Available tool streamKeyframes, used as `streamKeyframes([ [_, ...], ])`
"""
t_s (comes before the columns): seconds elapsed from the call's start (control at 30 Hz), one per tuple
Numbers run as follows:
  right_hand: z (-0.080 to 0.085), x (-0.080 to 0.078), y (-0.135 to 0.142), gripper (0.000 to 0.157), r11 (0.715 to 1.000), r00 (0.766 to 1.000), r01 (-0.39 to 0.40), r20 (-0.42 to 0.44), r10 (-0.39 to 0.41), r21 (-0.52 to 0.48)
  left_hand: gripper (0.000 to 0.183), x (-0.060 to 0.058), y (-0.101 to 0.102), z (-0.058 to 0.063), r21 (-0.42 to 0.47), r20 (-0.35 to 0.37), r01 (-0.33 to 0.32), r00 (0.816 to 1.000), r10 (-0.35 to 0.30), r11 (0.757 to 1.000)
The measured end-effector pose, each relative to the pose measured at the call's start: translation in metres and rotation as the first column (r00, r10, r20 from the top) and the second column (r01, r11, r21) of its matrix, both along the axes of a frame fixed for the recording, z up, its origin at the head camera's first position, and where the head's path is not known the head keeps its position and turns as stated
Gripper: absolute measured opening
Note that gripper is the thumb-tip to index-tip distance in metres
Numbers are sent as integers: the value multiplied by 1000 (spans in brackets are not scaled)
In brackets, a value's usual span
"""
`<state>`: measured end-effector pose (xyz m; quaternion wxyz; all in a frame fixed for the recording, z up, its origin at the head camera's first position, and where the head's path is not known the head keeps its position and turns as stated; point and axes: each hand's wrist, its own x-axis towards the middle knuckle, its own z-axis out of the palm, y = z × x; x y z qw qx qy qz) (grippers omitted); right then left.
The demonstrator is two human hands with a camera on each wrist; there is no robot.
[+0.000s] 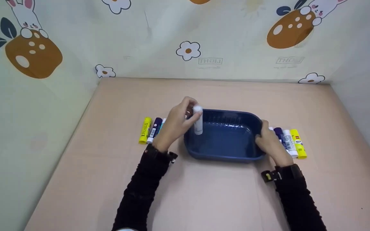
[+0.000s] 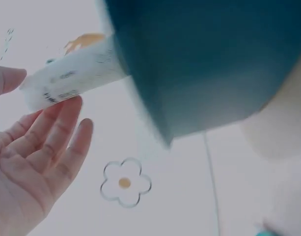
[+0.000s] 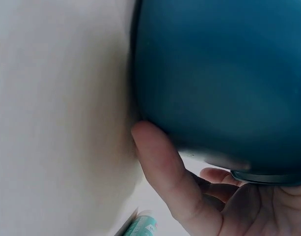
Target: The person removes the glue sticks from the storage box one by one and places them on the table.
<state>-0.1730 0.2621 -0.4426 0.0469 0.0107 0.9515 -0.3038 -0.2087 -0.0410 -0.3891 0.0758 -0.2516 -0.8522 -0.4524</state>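
1. Stick (image 1: 198,120): white glue stick, pinched near its cap by the left hand (image 1: 175,125). Long axis close to upright, lower end dipping past the left rim of the tub (image 1: 225,157). In the left wrist view the fingers (image 2: 67,118) lie along the stick (image 2: 71,78), which sits beside the tub's wall (image 2: 209,64).
2. Key relation: the tub's open floor lies right of and below the stick, just beside it. Left hand is much the nearer to the stick; the right is across the tub.
3. Right hand (image 1: 270,142): curled on the tub's right end. In the right wrist view the thumb (image 3: 160,167) presses the outer wall (image 3: 219,78) and the fingers (image 3: 221,177) wrap under the rim.
4. Tub: dark blue, shallow, long axis left to right, mid-counter (image 1: 220,199). Interior looks bare.
5. Left row (image 1: 151,130): a yellow, a dark and a further stick, lying just left of the left hand, axes running away from the person.
6. Right row (image 1: 289,141): dark, white and yellow sticks, just beside the right hand, same lie.
7. Room: open counter in front of and behind the tub; both rows hem in the tub's ends.
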Motion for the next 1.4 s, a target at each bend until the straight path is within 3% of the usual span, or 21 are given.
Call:
streamKeyframes([
  [0.17,0,0,0,57,1000,1000,-3,-1,3,-6,25,-7,-24,7,104,-20,-134,990,137,986],
  [0.37,0,-1,0,58,1000,1000,-2,11,2,2,29,-22,-48,-6,39,23,-251,968,250,967],
  [0.47,0,-1,0,58,1000,1000,0,17,0,-4,32,-28,-54,-17,-26,121,-259,958,260,966],
  [0.57,0,-1,0,58,1000,1000,-2,21,2,-12,35,-31,-54,-26,-95,235,-227,941,243,969],
  [0.73,2,0,0,58,1000,1000,2,26,-2,-6,43,-30,-47,-33,-236,385,-189,882,270,953],
  [0.83,2,0,0,58,1000,1000,4,25,-3,-3,47,-28,-40,-37,-351,376,-194,867,328,916],
  [0.93,1,0,0,58,1000,1000,2,21,-2,-3,47,-25,-32,-43,-422,285,-224,887,364,878],
  [1.0,1,0,0,57,1000,1000,1,19,-1,-4,46,-23,-27,-48,-451,189,-266,904,383,852],
  [1.07,1,0,0,57,1000,1000,3,20,-3,-3,43,-21,-23,-53,-495,74,-317,912,403,809],
  [1.17,1,0,0,57,1000,1000,2,20,-2,-4,37,-19,-18,-59,-576,-81,-412,889,452,707],
  [1.27,1,0,0,57,1000,1000,2,19,-2,-5,36,-20,-17,-60,-643,-139,-459,857,497,613],
  [1.33,1,0,0,57,1000,1000,3,17,-3,-7,39,-21,-18,-60,-668,-106,-447,849,518,595],
  [1.4,1,0,0,56,1000,1000,7,18,-7,-8,43,-22,-20,-59,-677,-58,-425,845,532,601],
])
